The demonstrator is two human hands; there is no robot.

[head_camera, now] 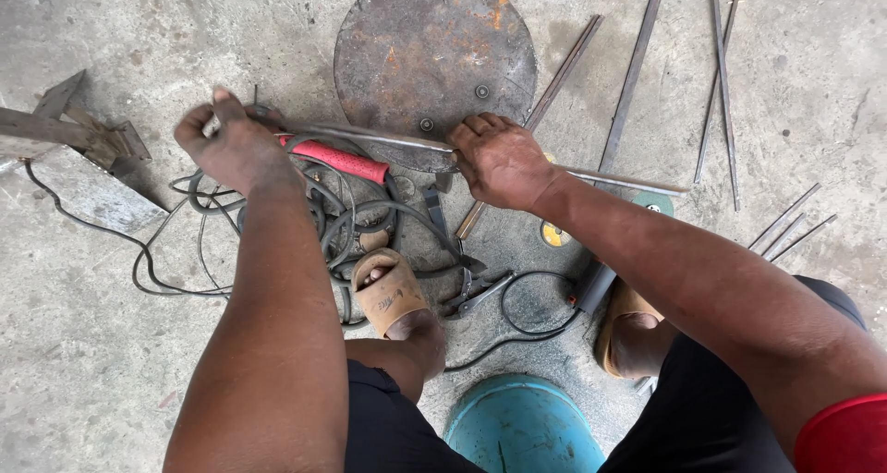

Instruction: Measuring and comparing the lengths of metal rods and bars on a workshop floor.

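A long thin metal bar (388,139) runs across the view in front of me, held in both hands. My left hand (231,140) grips its left end. My right hand (499,159) is closed around it near the middle, and the bar's right end (637,183) juts past that hand. Under the bar lies a red-handled tool (337,159) on a tangle of dark cables (333,219). A rusty round steel plate (434,53) lies just beyond my hands.
Several metal strips and rods (633,76) lie on the concrete floor at the upper right. Angle-iron pieces (65,131) sit at the left. A clamp (471,288) and my sandalled feet (388,293) are below. A teal stool (522,427) is under me.
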